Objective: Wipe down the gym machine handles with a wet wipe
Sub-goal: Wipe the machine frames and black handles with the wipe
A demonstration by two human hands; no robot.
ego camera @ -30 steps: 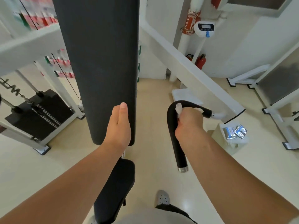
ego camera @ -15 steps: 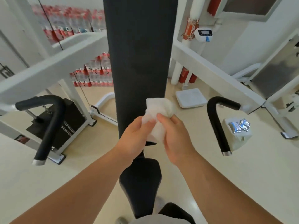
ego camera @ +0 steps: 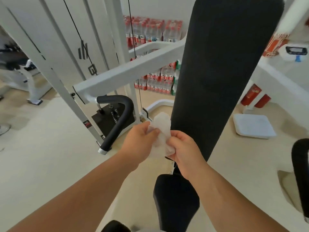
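The left hand (ego camera: 140,141) and right hand (ego camera: 182,148) each pinch the wet wipe (ego camera: 161,131), grip closed on its edges (refolding for a clean face, I'd guess), near the black handle (ego camera: 117,118).

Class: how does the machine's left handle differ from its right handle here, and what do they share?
The left handle shows whole, bending from the white arm down to a silver end cap; the right handle is cut off by the picture's edge. The left handle looks smaller and farther; the right handle looms nearer. Both are black grips, untouched: the left hand and right hand hold the wet wipe.
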